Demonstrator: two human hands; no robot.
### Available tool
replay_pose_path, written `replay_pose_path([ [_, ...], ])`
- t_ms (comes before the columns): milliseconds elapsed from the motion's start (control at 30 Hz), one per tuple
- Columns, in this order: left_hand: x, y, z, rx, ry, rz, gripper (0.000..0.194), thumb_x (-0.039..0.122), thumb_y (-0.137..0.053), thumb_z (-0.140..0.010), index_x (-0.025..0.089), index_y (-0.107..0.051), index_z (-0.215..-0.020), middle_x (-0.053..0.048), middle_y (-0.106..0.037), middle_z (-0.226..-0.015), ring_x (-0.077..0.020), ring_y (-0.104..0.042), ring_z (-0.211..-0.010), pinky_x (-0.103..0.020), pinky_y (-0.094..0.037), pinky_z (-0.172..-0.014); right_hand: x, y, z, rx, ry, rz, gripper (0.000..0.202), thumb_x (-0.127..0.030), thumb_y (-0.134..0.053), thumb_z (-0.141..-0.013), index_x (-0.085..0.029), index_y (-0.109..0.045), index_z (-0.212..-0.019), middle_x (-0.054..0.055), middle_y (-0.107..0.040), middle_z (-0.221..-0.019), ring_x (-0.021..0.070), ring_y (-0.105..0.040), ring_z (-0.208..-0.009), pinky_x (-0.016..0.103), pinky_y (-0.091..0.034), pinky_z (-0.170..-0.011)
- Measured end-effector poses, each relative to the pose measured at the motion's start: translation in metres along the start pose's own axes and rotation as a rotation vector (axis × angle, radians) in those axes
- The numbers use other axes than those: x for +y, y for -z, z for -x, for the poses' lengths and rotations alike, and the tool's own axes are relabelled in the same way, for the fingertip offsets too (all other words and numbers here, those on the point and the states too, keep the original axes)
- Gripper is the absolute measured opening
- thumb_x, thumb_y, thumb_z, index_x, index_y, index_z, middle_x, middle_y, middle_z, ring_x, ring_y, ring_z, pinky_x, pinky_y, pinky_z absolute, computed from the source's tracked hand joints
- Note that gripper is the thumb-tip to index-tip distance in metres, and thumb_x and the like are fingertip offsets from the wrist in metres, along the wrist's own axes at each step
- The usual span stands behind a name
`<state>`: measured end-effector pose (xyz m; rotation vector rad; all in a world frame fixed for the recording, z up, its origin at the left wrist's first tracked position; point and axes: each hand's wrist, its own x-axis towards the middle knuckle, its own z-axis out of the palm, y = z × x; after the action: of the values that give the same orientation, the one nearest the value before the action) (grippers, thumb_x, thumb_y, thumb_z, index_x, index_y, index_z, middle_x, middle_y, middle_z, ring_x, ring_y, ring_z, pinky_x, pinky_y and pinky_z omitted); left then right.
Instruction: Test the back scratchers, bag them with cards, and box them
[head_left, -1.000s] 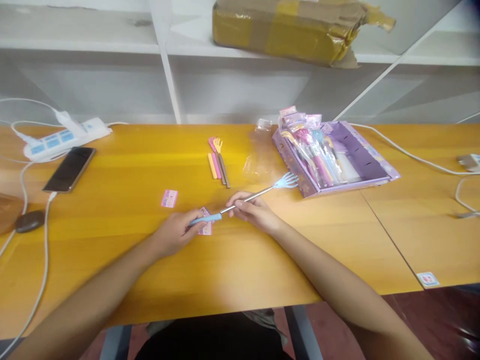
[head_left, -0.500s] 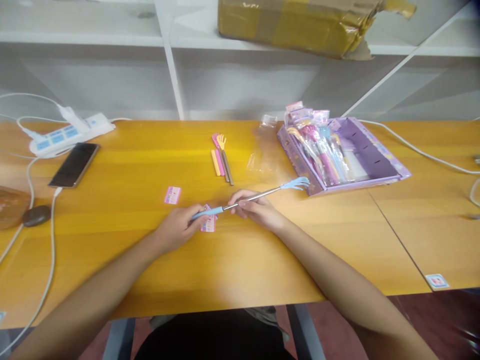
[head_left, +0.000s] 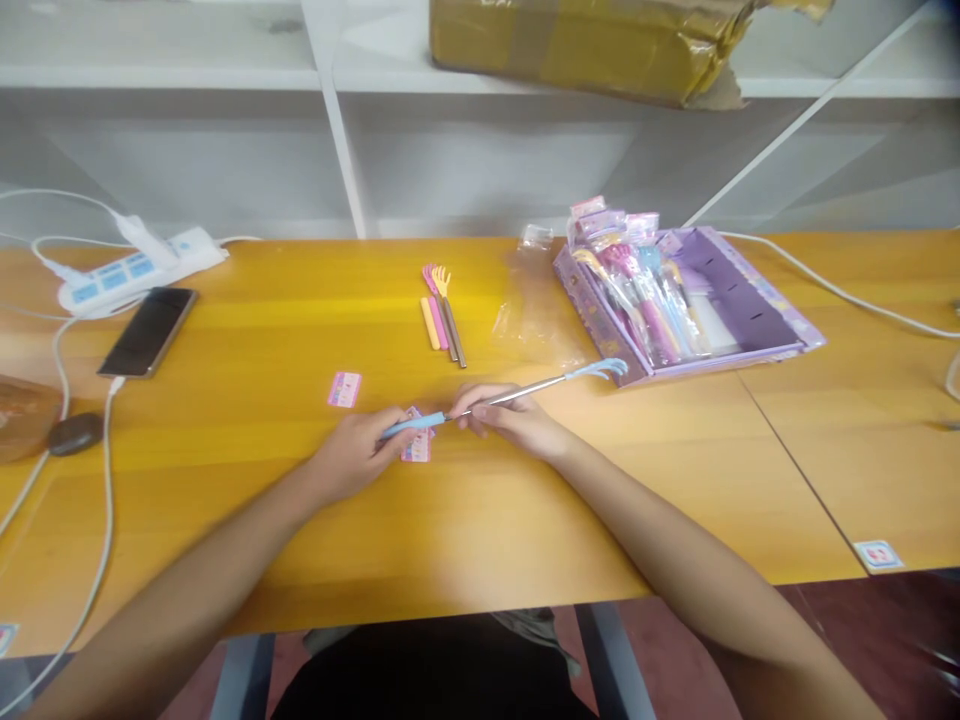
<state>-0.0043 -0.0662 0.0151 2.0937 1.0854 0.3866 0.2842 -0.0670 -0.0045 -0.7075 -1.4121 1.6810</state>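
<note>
My left hand (head_left: pixel 364 452) is closed round the light blue handle (head_left: pixel 420 426) of a back scratcher. My right hand (head_left: pixel 517 420) pinches its silver rod (head_left: pixel 517 393) near the handle. The blue claw head (head_left: pixel 600 369) points right, near the purple box's front corner. Under the handle, a pink printed card (head_left: pixel 417 447) lies on the table, partly covered. Another pink card (head_left: pixel 344 389) is to the left. Beyond my hands lie a pink claw piece (head_left: pixel 430 278), a yellow claw piece (head_left: pixel 442 282), a yellow handle (head_left: pixel 430 324) and a pink handle (head_left: pixel 439 326).
A purple box (head_left: pixel 757 300) at the right holds several wrapped scratchers. Clear plastic wrappers (head_left: pixel 525 320) lie beside it. At the left are a phone (head_left: pixel 148 332), a power strip (head_left: pixel 142 270), cables and a dark oval object (head_left: pixel 75 433). A taped carton (head_left: pixel 585 45) rests on the shelf.
The silver rod and its claw head have shifted slightly to the right, away from the blue handle. My right hand has moved slightly left, and my left hand has stayed nearly still.
</note>
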Motion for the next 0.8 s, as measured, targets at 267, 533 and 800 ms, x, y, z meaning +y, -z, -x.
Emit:
replay_pose_path([
  [267, -0.001, 0.0, 0.0, -0.013, -0.015, 0.008, 0.033, 0.048, -0.05, -0.11, 0.023, -0.069, -0.101, 0.001, -0.065, -0.076, -0.0158, -0.057, -0.065, -0.028, -0.042, -0.068, -0.005, -0.002, 0.001, -0.055, 0.031, 0.061, 0.035, -0.047, -0.069, -0.105, -0.019, -0.083, -0.121, 0.007, -0.074, -0.101, 0.0135, -0.059, -0.073, 0.029, -0.05, -0.072],
  [533, -0.001, 0.003, -0.002, -0.012, -0.003, 0.015, 0.035, 0.047, -0.049, -0.109, 0.022, -0.068, -0.094, 0.001, -0.065, -0.076, -0.0163, -0.057, -0.066, -0.029, -0.042, -0.068, -0.009, -0.012, 0.003, -0.062, 0.036, 0.062, 0.038, -0.045, -0.062, -0.11, -0.023, -0.078, -0.138, 0.004, -0.071, -0.097, 0.0126, -0.06, -0.075, 0.028, -0.05, -0.071],
  [800, 0.003, 0.001, 0.001, 0.052, -0.01, 0.01, 0.036, 0.046, -0.054, -0.106, 0.02, -0.07, -0.087, 0.002, -0.063, -0.068, -0.0129, -0.05, -0.058, -0.027, -0.04, -0.063, -0.008, -0.02, 0.002, -0.069, 0.041, 0.046, 0.039, -0.046, -0.062, -0.11, -0.022, -0.078, -0.136, 0.004, -0.069, -0.094, 0.013, -0.057, -0.074, 0.027, -0.048, -0.066],
])
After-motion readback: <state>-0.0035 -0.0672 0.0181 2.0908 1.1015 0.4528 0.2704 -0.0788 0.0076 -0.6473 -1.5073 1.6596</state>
